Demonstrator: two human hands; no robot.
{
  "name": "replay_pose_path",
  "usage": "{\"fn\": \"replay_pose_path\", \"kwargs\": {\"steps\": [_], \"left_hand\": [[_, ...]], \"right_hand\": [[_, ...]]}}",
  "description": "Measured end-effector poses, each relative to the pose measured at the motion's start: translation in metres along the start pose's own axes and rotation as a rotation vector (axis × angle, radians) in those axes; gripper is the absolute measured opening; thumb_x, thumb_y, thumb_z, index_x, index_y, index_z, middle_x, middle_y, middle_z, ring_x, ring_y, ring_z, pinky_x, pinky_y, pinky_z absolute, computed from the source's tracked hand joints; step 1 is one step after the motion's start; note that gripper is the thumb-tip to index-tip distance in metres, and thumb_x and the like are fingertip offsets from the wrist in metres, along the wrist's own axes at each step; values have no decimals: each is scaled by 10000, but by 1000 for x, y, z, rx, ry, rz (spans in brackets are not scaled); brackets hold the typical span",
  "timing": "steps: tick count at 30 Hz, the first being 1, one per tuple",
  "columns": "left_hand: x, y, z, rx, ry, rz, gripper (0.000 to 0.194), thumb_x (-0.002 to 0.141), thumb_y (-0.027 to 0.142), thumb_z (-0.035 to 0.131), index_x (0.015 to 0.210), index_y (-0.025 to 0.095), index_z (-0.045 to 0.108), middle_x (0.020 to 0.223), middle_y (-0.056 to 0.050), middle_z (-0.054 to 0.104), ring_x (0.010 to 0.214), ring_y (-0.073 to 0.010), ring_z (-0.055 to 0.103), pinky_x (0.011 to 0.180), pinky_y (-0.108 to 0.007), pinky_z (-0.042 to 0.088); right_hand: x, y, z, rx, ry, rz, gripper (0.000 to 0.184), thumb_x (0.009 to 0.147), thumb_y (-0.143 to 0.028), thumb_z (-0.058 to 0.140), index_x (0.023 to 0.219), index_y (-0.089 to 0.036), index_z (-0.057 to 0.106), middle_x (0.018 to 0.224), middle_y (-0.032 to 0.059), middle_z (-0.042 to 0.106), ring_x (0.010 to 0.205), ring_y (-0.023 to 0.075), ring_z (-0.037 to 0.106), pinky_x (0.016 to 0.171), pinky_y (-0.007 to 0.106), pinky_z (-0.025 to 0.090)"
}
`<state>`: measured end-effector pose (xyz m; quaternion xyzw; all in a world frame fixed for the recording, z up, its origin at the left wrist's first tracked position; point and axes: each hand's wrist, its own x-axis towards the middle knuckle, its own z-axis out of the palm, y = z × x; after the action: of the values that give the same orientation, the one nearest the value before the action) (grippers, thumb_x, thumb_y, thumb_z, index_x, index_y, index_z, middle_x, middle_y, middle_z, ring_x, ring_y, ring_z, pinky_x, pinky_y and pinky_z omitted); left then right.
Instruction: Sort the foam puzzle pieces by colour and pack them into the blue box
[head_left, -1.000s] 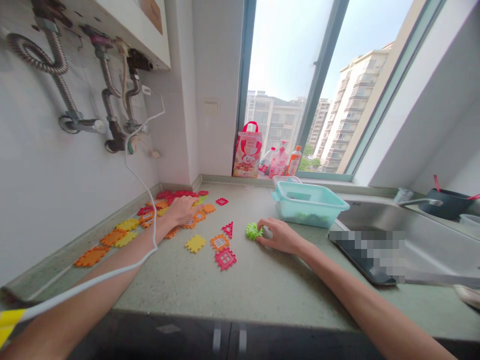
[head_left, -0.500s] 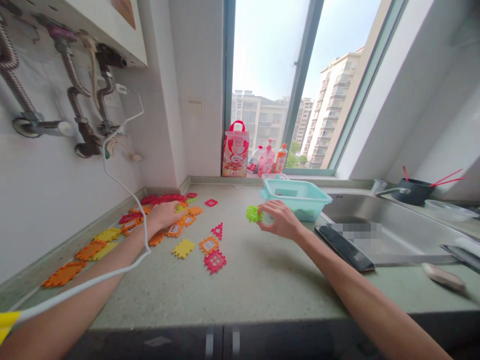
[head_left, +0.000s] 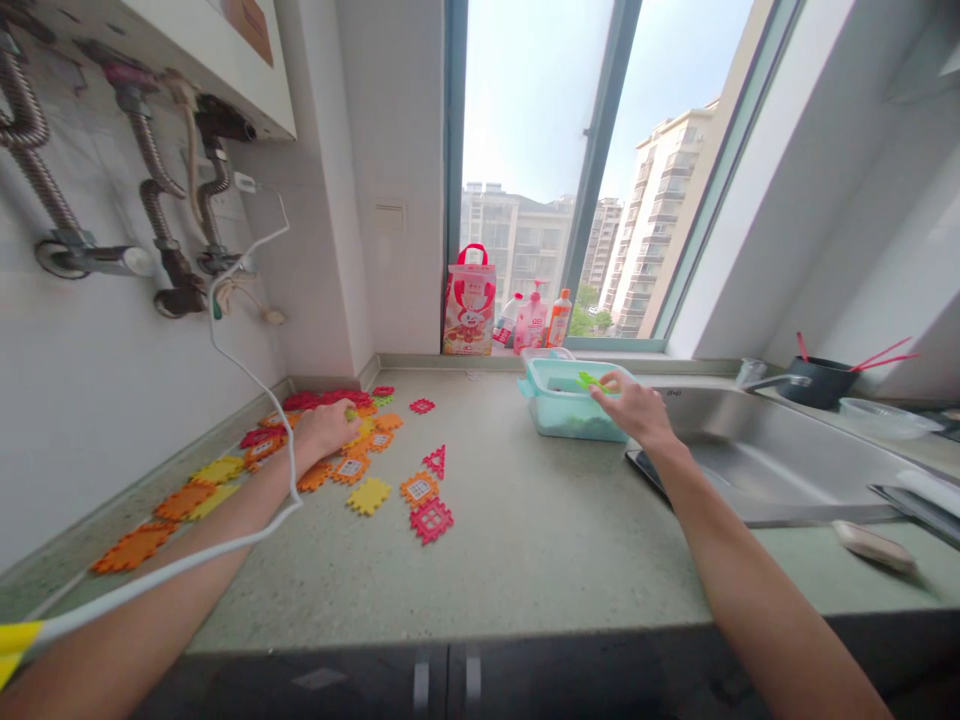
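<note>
No text is legible; the marks on the pink bottle (head_left: 531,326) are too small.

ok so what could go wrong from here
The right hand holds the green piece by its edge, so it might slip from the fingertips. The teal bin stands close to the sink, so a bump could push it that way. The white cable crosses in front of the left forearm in this view and might snag as the arm moves.
</note>
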<state>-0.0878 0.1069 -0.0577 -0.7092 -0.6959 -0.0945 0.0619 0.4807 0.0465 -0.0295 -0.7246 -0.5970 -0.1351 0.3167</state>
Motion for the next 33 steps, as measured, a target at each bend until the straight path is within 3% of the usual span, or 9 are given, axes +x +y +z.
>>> {"fn": "replay_pose_path", "kwargs": {"steps": [6, 9, 12, 14, 16, 21, 24, 28, 33], "left_hand": [[-2, -2, -1, 4, 20, -23, 484, 923, 539, 512, 1245, 239, 711, 1112, -116, 805, 1029, -329, 753, 834, -360, 532], [-3, -1, -4, 8, 92, -17, 445, 947, 535, 507, 1202, 223, 696, 1034, -108, 808, 988, -324, 756, 824, -366, 529], [-9, 4, -12, -39, 294, 26, 375, 970, 496, 530, 1161, 220, 698, 998, -87, 804, 954, -304, 749, 880, -378, 526], [-15, 11, -19, -112, 418, 128, 346, 980, 483, 558, 1149, 220, 705, 1014, -78, 800, 943, -273, 737, 941, -372, 519], [-24, 24, -23, -217, 470, 303, 335, 984, 476, 580, 1141, 212, 713, 1044, -83, 794, 950, -247, 725, 990, -363, 516], [-58, 73, -16, -369, 412, 936, 282, 942, 327, 617, 1192, 232, 707, 1103, -85, 780, 1090, -234, 709, 1007, -374, 559], [-78, 99, -9, -325, 400, 1253, 465, 842, 287, 650, 1305, 241, 653, 1183, -95, 766, 1149, -262, 702, 966, -415, 586], [-91, 113, -8, -327, 342, 1371, 598, 791, 316, 650, 1377, 220, 582, 1236, -114, 757, 1229, -290, 682, 998, -438, 580], [-85, 107, -8, -316, 295, 1340, 673, 797, 340, 671, 1449, 230, 546, 1309, -129, 716, 1231, -301, 670, 1018, -450, 567]], "right_hand": [[-2, -1, -3, -96, -54, -17, 480, 979, -623, 487, 1082, -252, 773, 951, 116, 790, 898, 346, 726, 896, 479, 488], [-5, -8, -4, -36, 102, -119, 434, 972, -546, 524, 1150, -231, 764, 1051, 135, 783, 985, 352, 708, 918, 476, 492], [-13, -26, -3, 77, 266, -271, 365, 974, -433, 541, 1192, -217, 740, 1195, 137, 761, 1142, 357, 661, 1038, 515, 453], [-22, -42, -1, 154, 306, -380, 326, 974, -375, 563, 1226, -239, 720, 1307, 116, 727, 1227, 352, 624, 1120, 551, 401], [-35, -61, 3, 208, 287, -521, 316, 971, -333, 597, 1263, -268, 699, 1404, 92, 683, 1281, 341, 602, 1180, 567, 358], [-74, -111, 21, 201, 179, -958, 287, 977, -360, 678, 1258, -300, 676, 1542, 82, 591, 1270, 294, 628, 1226, 568, 336], [-90, -132, 31, 219, 186, -1195, 285, 977, -401, 695, 1223, -256, 680, 1556, 116, 578, 1268, 282, 632, 1225, 568, 338], [-99, -143, 37, 274, 194, -1326, 188, 994, -291, 662, 1178, -275, 695, 1358, 49, 730, 1188, 222, 668, 1226, 514, 350], [-95, -142, 33, 279, 148, -1306, 171, 1015, -341, 667, 1167, -267, 694, 1259, 62, 754, 1125, 213, 682, 1160, 480, 407]]}}
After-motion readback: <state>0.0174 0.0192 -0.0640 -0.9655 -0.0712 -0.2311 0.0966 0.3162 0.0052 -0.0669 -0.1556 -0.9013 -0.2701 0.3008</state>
